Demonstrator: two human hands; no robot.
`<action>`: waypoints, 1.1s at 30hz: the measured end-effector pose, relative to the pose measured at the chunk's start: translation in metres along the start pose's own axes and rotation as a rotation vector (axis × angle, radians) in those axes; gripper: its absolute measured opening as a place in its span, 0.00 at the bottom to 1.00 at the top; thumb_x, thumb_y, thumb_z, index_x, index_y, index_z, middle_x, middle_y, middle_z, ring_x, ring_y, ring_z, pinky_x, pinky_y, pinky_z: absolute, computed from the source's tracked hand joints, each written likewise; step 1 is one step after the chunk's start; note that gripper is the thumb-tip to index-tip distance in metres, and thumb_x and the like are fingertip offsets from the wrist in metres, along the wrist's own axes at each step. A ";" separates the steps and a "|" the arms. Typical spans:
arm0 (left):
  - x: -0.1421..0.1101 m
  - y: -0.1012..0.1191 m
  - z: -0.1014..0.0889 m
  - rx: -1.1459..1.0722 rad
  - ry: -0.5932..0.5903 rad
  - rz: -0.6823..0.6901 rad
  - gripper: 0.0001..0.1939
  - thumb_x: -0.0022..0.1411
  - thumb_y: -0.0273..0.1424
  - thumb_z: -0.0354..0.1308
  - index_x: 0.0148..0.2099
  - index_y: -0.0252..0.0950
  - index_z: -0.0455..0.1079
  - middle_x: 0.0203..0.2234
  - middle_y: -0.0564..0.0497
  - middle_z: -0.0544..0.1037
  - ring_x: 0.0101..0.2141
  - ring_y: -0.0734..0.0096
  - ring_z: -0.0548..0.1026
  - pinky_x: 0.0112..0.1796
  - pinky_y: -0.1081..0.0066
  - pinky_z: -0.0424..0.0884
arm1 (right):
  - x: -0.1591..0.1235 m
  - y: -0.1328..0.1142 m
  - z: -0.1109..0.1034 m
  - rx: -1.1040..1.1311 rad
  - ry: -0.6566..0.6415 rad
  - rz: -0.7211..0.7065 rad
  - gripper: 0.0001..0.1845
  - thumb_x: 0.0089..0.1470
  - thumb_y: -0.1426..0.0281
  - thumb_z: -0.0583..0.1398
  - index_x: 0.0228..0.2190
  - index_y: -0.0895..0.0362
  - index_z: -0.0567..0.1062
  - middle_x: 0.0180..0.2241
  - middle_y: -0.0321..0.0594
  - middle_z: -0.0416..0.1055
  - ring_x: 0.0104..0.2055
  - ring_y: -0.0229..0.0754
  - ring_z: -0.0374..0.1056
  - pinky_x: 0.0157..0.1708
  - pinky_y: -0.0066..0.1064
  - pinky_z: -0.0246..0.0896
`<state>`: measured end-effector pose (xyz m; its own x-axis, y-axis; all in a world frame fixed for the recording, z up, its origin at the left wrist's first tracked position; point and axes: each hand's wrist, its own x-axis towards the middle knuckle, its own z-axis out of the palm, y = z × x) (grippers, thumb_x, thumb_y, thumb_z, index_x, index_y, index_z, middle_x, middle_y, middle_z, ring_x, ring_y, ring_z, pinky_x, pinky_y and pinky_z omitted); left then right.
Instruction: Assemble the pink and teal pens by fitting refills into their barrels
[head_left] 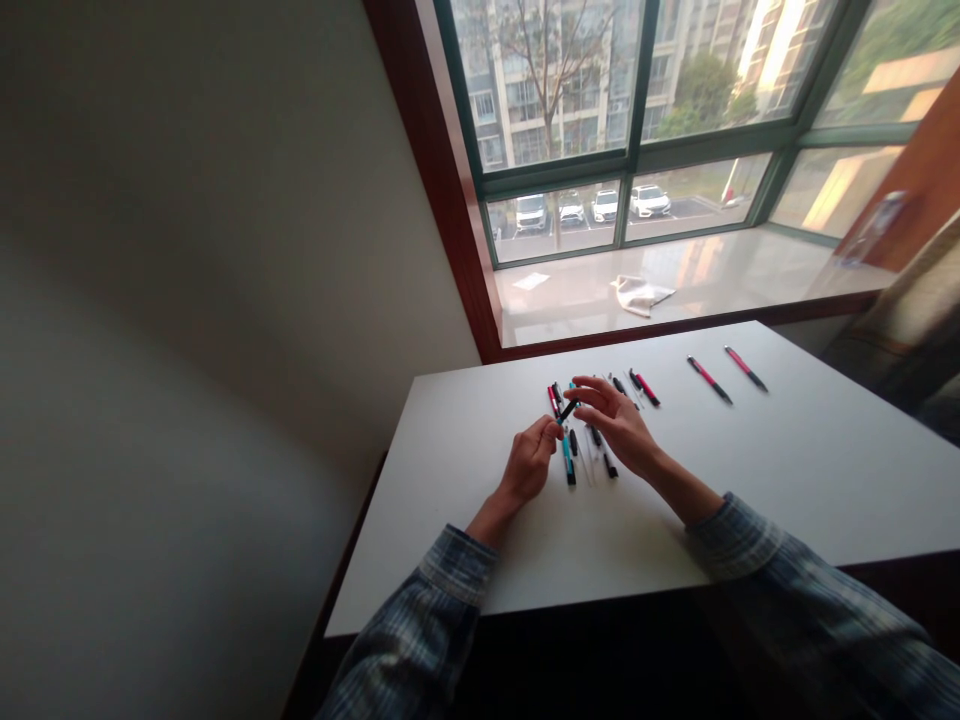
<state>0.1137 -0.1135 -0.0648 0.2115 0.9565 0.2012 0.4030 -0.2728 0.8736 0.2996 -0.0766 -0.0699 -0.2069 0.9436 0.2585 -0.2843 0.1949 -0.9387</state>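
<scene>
My left hand point(531, 460) is closed around the lower end of a black-and-teal pen part point(570, 409), which slants up to the right above the table. My right hand point(615, 420) hovers at the part's upper end, thumb and fingers apart around it; whether they touch it is hard to tell. Below and behind the hands lie several pen pieces: a teal-and-black barrel point(568, 465), a black grip piece point(574, 442), a dark piece point(610, 466) and thin pale tubes. A red-and-black barrel point(647, 389) rests past my right fingers. My hands hide some of the pieces.
Two red-and-black pens point(709, 380) point(746, 368) lie at the right on the white table point(787, 470). Behind the table is a window sill point(570, 315) with a crumpled wrapper point(641, 295) and a white paper piece point(532, 281). A wall point(262, 300) stands at the left.
</scene>
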 end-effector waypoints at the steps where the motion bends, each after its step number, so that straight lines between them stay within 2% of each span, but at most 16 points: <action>1: 0.000 0.000 0.000 -0.010 -0.003 -0.002 0.22 0.74 0.46 0.44 0.37 0.37 0.69 0.23 0.55 0.66 0.26 0.72 0.64 0.31 0.72 0.62 | 0.000 0.000 0.000 -0.012 0.007 0.000 0.27 0.53 0.62 0.70 0.53 0.51 0.74 0.46 0.44 0.79 0.51 0.49 0.74 0.50 0.40 0.68; 3: 0.000 0.000 0.001 -0.027 -0.009 -0.001 0.22 0.74 0.46 0.44 0.36 0.36 0.69 0.23 0.56 0.66 0.26 0.72 0.64 0.31 0.72 0.61 | 0.000 0.001 -0.001 -0.011 0.016 0.003 0.26 0.53 0.62 0.70 0.53 0.52 0.75 0.45 0.44 0.79 0.50 0.49 0.74 0.50 0.41 0.69; 7: 0.000 -0.001 0.001 -0.039 -0.016 -0.006 0.22 0.74 0.46 0.45 0.36 0.36 0.69 0.23 0.56 0.66 0.25 0.72 0.64 0.30 0.72 0.61 | 0.000 0.003 -0.001 0.025 0.005 -0.020 0.27 0.53 0.64 0.69 0.53 0.51 0.74 0.48 0.44 0.78 0.54 0.49 0.72 0.52 0.40 0.67; 10: 0.000 -0.001 0.001 -0.042 -0.035 -0.010 0.23 0.74 0.47 0.44 0.37 0.36 0.69 0.23 0.56 0.66 0.25 0.73 0.63 0.29 0.72 0.60 | 0.001 0.003 -0.001 0.019 0.004 -0.003 0.26 0.52 0.64 0.69 0.53 0.51 0.75 0.44 0.43 0.79 0.49 0.48 0.74 0.50 0.40 0.68; 14: 0.000 0.000 0.001 -0.067 -0.042 -0.011 0.23 0.74 0.47 0.44 0.37 0.36 0.68 0.22 0.56 0.65 0.25 0.73 0.63 0.29 0.72 0.60 | 0.000 0.000 0.000 0.037 -0.011 -0.015 0.27 0.52 0.65 0.68 0.54 0.51 0.74 0.49 0.45 0.78 0.54 0.49 0.72 0.52 0.41 0.67; 18: 0.001 0.000 0.002 -0.078 -0.051 -0.009 0.24 0.73 0.48 0.45 0.36 0.36 0.69 0.22 0.55 0.66 0.24 0.72 0.63 0.28 0.72 0.61 | -0.001 -0.001 0.001 0.038 -0.002 0.011 0.26 0.52 0.63 0.70 0.52 0.51 0.75 0.43 0.42 0.79 0.48 0.48 0.74 0.49 0.41 0.69; 22: 0.001 0.001 0.002 -0.084 -0.049 -0.032 0.26 0.72 0.51 0.45 0.36 0.36 0.70 0.21 0.54 0.66 0.24 0.71 0.64 0.27 0.71 0.62 | 0.000 -0.001 0.000 0.035 0.019 -0.003 0.28 0.52 0.63 0.71 0.54 0.50 0.74 0.47 0.43 0.78 0.51 0.48 0.73 0.51 0.40 0.68; 26: 0.001 0.002 0.003 -0.117 -0.049 -0.059 0.27 0.71 0.53 0.45 0.36 0.35 0.70 0.20 0.55 0.65 0.23 0.72 0.63 0.26 0.72 0.61 | 0.000 -0.002 -0.002 0.040 0.032 0.030 0.28 0.50 0.61 0.72 0.52 0.51 0.76 0.42 0.42 0.79 0.46 0.47 0.74 0.48 0.40 0.69; 30: 0.002 0.001 0.003 -0.151 -0.057 -0.068 0.27 0.71 0.53 0.46 0.37 0.35 0.70 0.20 0.55 0.65 0.23 0.73 0.62 0.26 0.72 0.61 | -0.001 -0.004 -0.001 0.089 -0.006 0.028 0.30 0.51 0.63 0.72 0.55 0.50 0.74 0.45 0.43 0.79 0.49 0.47 0.74 0.50 0.40 0.69; 33: 0.002 0.000 0.004 -0.184 -0.064 -0.063 0.26 0.71 0.53 0.46 0.37 0.35 0.70 0.20 0.55 0.65 0.23 0.73 0.63 0.26 0.72 0.61 | -0.001 -0.004 0.000 0.069 0.030 0.020 0.28 0.50 0.63 0.73 0.52 0.51 0.76 0.41 0.41 0.79 0.45 0.46 0.75 0.48 0.40 0.70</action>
<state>0.1183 -0.1119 -0.0659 0.2497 0.9608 0.1204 0.2490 -0.1839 0.9509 0.3006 -0.0786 -0.0661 -0.1852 0.9549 0.2320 -0.3441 0.1581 -0.9255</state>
